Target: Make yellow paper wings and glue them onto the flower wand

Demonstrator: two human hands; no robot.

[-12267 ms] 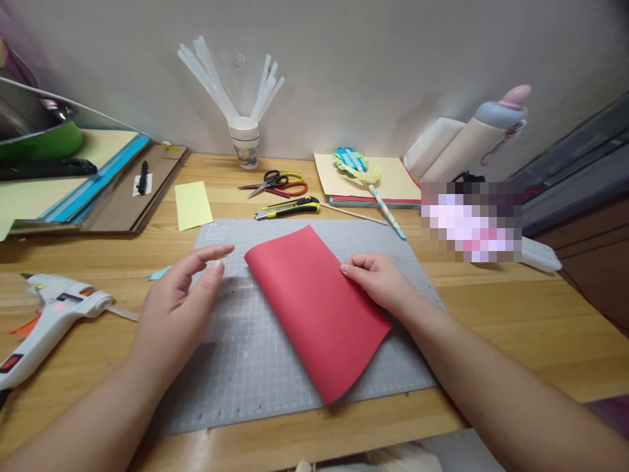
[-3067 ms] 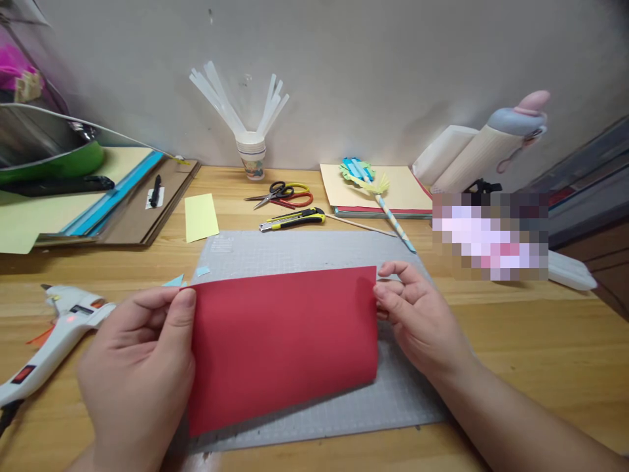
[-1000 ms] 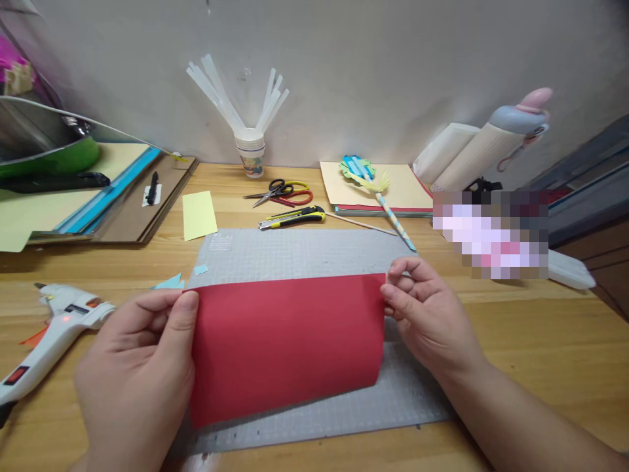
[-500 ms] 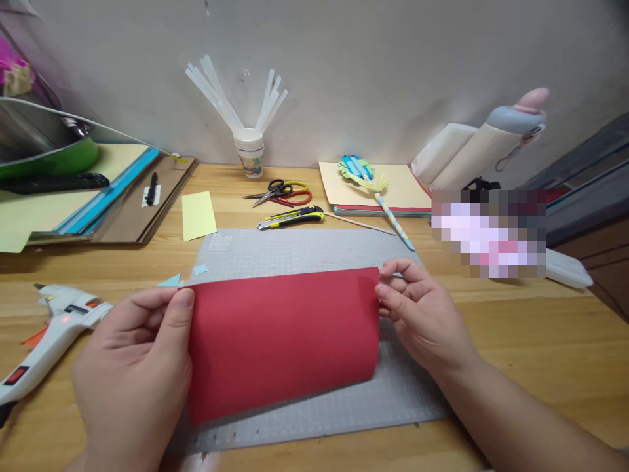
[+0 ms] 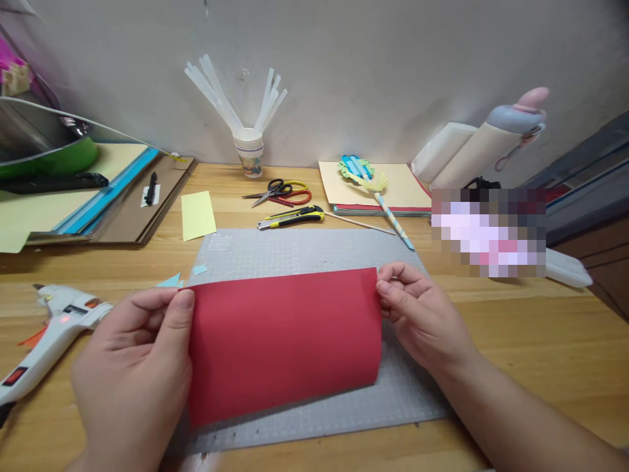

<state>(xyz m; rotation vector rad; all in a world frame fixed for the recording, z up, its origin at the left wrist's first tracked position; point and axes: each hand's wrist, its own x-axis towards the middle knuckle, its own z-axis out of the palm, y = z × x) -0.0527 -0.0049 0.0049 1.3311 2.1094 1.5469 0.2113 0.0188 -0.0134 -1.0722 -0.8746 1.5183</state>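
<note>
A folded red paper sheet [image 5: 285, 341] is held just over the grey cutting mat [image 5: 304, 252], long side across. My left hand [image 5: 132, 367] pinches its left edge, thumb on top near the upper corner. My right hand [image 5: 422, 314] pinches the upper right corner with thumb and fingertips. The sheet's lower edge curves round as a soft fold.
A white glue gun [image 5: 49, 331] lies at the left on the wooden table [image 5: 531, 328]. Behind the mat are a yellow utility knife [image 5: 291, 217], scissors [image 5: 278, 190], a yellow paper slip [image 5: 198, 215], a cup of glue sticks [image 5: 248, 154] and a paper craft on a stick [image 5: 373, 183]. Card stacks sit at far left.
Over twelve seconds the red sheet was turned from slanted on the mat to level between both hands. In the last second its top edge rose slightly; otherwise the hands hold still.
</note>
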